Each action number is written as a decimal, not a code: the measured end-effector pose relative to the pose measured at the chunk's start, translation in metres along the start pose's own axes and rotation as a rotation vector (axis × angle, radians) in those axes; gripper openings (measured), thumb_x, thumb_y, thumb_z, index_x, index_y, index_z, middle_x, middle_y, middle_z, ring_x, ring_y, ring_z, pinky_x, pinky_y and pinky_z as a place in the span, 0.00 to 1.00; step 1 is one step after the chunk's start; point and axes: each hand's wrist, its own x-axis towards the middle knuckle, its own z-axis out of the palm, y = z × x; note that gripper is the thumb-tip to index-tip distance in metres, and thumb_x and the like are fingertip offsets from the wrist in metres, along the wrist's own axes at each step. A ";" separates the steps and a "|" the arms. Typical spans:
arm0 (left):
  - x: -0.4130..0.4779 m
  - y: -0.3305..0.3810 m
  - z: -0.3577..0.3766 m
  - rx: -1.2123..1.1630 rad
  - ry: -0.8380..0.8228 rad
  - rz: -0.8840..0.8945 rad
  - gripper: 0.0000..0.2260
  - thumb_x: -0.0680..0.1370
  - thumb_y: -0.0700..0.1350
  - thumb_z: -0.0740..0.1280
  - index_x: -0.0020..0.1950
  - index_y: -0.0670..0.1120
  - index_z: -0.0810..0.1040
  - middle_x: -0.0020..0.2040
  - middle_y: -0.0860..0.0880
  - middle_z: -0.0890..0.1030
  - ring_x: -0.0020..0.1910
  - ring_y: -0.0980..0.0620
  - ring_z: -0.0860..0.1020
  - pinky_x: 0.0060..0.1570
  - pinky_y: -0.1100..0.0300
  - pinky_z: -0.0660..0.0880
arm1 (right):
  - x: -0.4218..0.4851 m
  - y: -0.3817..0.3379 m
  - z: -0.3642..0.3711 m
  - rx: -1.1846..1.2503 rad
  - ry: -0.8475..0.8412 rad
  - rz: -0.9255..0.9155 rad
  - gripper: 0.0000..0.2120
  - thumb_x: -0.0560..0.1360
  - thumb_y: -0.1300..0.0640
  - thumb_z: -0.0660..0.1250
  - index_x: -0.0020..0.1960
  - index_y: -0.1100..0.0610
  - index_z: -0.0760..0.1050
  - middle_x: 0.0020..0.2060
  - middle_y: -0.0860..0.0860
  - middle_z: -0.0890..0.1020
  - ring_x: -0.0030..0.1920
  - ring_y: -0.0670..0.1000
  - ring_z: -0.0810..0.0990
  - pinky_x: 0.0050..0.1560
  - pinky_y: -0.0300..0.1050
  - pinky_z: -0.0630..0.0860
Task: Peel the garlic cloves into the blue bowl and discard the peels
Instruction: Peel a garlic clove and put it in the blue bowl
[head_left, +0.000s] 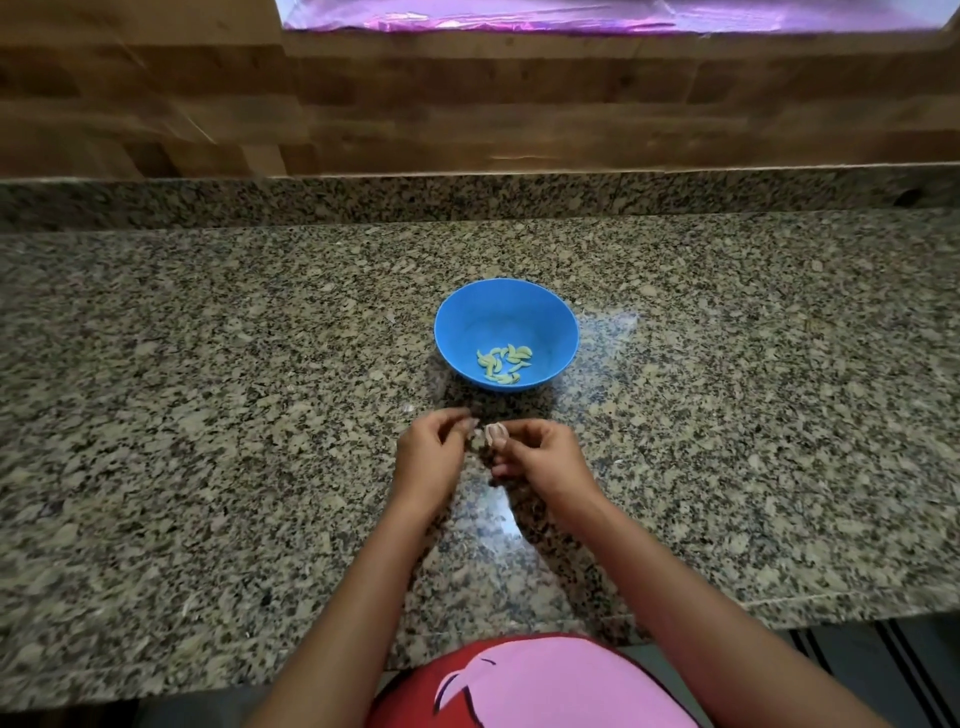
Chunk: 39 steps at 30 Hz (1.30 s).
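Note:
A blue bowl (506, 312) stands on the granite counter and holds several peeled garlic cloves (505, 364) at its bottom. Just in front of the bowl, my right hand (540, 457) pinches a garlic clove (493, 434) with pinkish skin between thumb and fingers. My left hand (431, 452) is close beside it on the left, its fingertips curled together right next to the clove; the motion blur hides whether they hold a bit of peel.
The speckled granite counter (208, 415) spreads wide on both sides, with a raised granite lip and a wooden wall (467, 104) behind. A small pale peel scrap (409, 409) lies left of the hands. The counter's front edge runs near my body.

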 end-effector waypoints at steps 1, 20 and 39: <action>0.000 -0.001 -0.002 0.043 -0.003 0.013 0.10 0.78 0.41 0.64 0.58 0.43 0.80 0.53 0.48 0.81 0.50 0.52 0.77 0.50 0.62 0.72 | 0.001 0.001 0.000 0.004 -0.006 0.006 0.03 0.75 0.65 0.66 0.47 0.64 0.78 0.34 0.54 0.79 0.28 0.46 0.77 0.36 0.41 0.79; -0.006 -0.011 -0.011 -0.449 -0.124 -0.099 0.08 0.74 0.32 0.67 0.49 0.43 0.81 0.43 0.46 0.83 0.42 0.54 0.81 0.42 0.66 0.77 | 0.001 0.002 0.010 0.094 -0.160 0.023 0.06 0.78 0.64 0.62 0.46 0.63 0.77 0.35 0.55 0.79 0.32 0.49 0.77 0.36 0.41 0.80; -0.008 0.006 -0.021 -0.304 -0.141 0.008 0.10 0.74 0.39 0.70 0.55 0.42 0.81 0.46 0.50 0.82 0.43 0.57 0.80 0.38 0.72 0.74 | 0.001 -0.012 0.006 -0.213 -0.052 -0.070 0.04 0.75 0.63 0.68 0.48 0.63 0.77 0.34 0.57 0.80 0.25 0.46 0.73 0.22 0.38 0.70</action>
